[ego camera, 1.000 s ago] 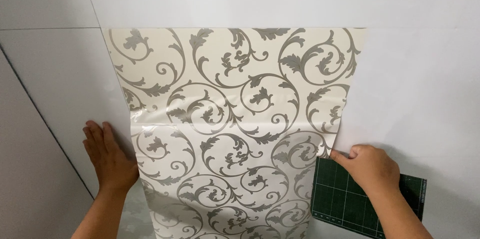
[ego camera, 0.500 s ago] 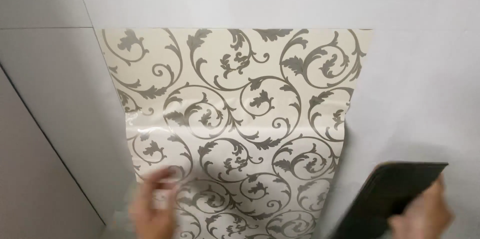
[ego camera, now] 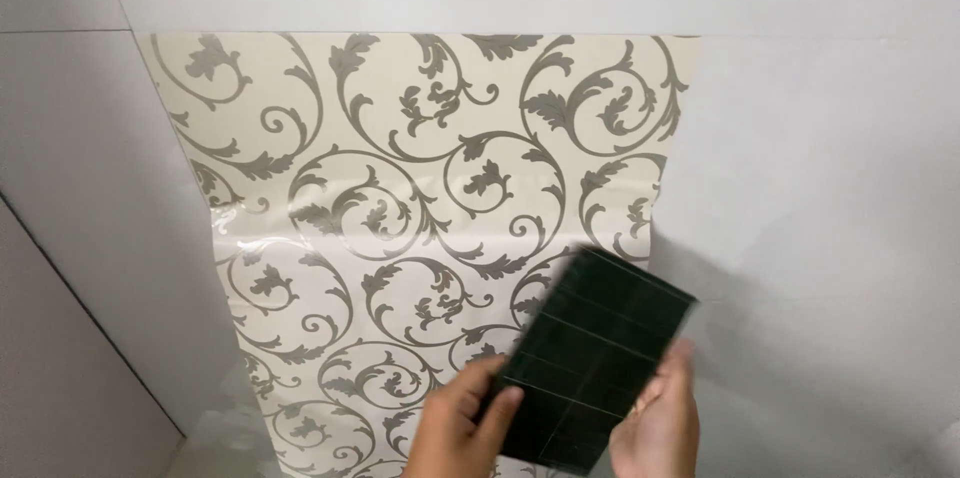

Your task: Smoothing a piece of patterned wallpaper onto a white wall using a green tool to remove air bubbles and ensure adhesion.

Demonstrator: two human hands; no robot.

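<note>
White wall panels (ego camera: 830, 168) fill the view, with thin seams running across the top and down the left side. Stuck flat on them is a sheet of cream wallpaper (ego camera: 420, 188) printed with grey leafy scrolls; its upper edge follows the horizontal seam, and a crease shows across it, up and to the left of the hands.

Low in the view, both hands hold a dark green rectangular mat (ego camera: 590, 358) ruled with pale grid lines, tilted so one corner points up and to the right. It lies over the wallpaper's lower right part. The left hand (ego camera: 455, 428) grips the mat's lower left edge, thumb across its face and fingers behind it. The right hand (ego camera: 660, 423) clasps the lower right edge, fingers curled onto the face. The mat looks slightly blurred. No labels or containers can be made out.
</note>
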